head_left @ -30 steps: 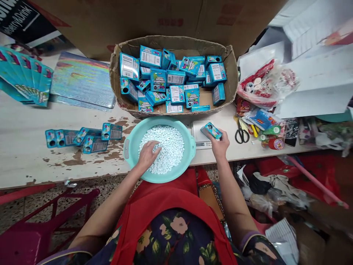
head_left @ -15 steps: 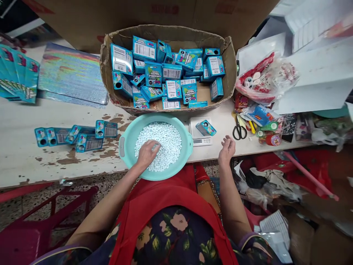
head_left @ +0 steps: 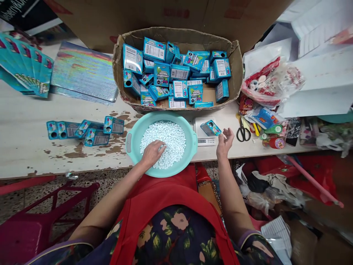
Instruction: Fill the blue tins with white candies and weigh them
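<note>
My left hand (head_left: pixel 153 154) is over the small white candies (head_left: pixel 172 138) in a mint-green bowl (head_left: pixel 190 156), its thumb and fingers pinched together on a few candies. To the bowl's right, a blue candy box (head_left: pixel 211 127) lies tilted on a white kitchen scale (head_left: pixel 203 142). Just right of that box is my right hand (head_left: pixel 225 142), fingers apart and holding nothing. Left of the bowl, several blue boxes (head_left: pixel 95 137) lie on the worn white table (head_left: pixel 24 154).
Behind the bowl stands a cardboard carton (head_left: pixel 179 33) of blue boxes. Black scissors (head_left: pixel 243 133) and bagged sweets (head_left: pixel 264 86) lie at right. Flat blue packaging (head_left: pixel 35 68) and shiny holographic sheets (head_left: pixel 82 73) are at back left. A magenta stool (head_left: pixel 33 228) stands below left.
My right hand has moved up and left, close to the box on the scale. My left hand stays at the candies. The whole view has shifted slightly.
</note>
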The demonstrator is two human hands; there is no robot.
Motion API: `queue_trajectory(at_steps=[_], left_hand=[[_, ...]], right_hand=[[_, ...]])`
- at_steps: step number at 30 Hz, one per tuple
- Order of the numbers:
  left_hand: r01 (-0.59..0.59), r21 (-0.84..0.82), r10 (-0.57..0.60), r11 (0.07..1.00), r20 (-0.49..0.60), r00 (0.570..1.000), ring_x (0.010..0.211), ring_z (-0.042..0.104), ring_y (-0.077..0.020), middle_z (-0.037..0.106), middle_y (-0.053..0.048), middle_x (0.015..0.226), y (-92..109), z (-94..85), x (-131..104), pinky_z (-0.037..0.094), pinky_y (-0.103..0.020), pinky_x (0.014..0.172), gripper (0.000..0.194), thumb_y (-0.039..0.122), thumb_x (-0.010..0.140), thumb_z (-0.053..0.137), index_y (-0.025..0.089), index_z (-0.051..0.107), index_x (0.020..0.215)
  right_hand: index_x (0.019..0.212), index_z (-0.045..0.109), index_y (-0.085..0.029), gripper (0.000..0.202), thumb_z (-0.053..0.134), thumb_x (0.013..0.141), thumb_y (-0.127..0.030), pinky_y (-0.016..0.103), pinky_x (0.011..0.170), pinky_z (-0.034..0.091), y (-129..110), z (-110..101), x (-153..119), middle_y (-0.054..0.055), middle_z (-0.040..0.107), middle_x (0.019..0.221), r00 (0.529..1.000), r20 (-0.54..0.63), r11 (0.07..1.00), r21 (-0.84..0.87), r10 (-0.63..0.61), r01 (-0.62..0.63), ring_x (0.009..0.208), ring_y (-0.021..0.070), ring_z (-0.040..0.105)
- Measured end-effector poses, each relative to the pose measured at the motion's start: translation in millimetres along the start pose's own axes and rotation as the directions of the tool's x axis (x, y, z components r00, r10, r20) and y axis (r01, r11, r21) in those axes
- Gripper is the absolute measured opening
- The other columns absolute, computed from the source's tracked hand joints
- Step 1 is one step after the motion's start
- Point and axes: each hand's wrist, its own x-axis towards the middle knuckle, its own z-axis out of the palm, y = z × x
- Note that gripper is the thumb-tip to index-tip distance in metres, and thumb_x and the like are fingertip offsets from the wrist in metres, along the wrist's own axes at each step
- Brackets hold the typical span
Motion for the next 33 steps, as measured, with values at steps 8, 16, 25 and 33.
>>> queue_trajectory(at_steps=[8,16,25,33], left_hand=[[0.182,-0.455,-0.185,0.872,0.038,0.982,0.094,0.062,-0.0235,0.068,-0.008,0.100,9,-11.5,-2,0.047,-0.036,0.085,0.032,0.050,0.085,0.051,0.021,0.065,0.091],[0.385,-0.923,-0.331,-0.025,0.371,0.868,0.072,0.061,-0.0153,0.065,-0.006,0.089,56,-29.1,42,0.048,-0.026,0.063,0.058,0.070,0.074,0.056,0.017,0.066,0.094],[0.342,-0.894,-0.370,0.289,0.225,0.901,0.064,0.056,-0.0142,0.063,-0.007,0.077,35,-19.5,36,0.044,-0.026,0.057,0.052,0.064,0.079,0.053,0.015,0.067,0.083],[-0.054,-0.464,0.018,0.884,-0.081,0.997,0.131,0.040,-0.0264,0.048,-0.008,0.142,24,-52.4,3,0.032,-0.043,0.111,0.060,0.020,0.076,0.065,0.025,0.050,0.134]], right_hand=[[0.092,0.061,-0.017,0.042,0.077,0.064,-0.044,0.035,0.078,0.049,-53,19,-1,0.001,0.060,0.084,0.992,0.084,0.993,-0.059,-0.095,0.100,0.081,0.0184,0.057],[0.105,0.066,-0.026,0.034,0.074,0.076,-0.040,0.039,0.079,0.048,-121,41,-63,0.004,0.065,0.092,0.711,0.537,0.824,-0.051,-0.453,0.564,0.088,0.0230,0.060],[0.103,0.067,-0.029,0.034,0.075,0.074,-0.045,0.040,0.083,0.049,-121,62,-77,0.004,0.064,0.092,0.726,0.580,0.884,-0.023,-0.369,0.468,0.090,0.0244,0.061],[0.097,0.069,-0.026,0.039,0.081,0.065,-0.045,0.042,0.089,0.048,-116,80,-91,0.002,0.064,0.095,0.806,0.566,0.984,0.141,-0.173,0.112,0.094,0.0234,0.060]])
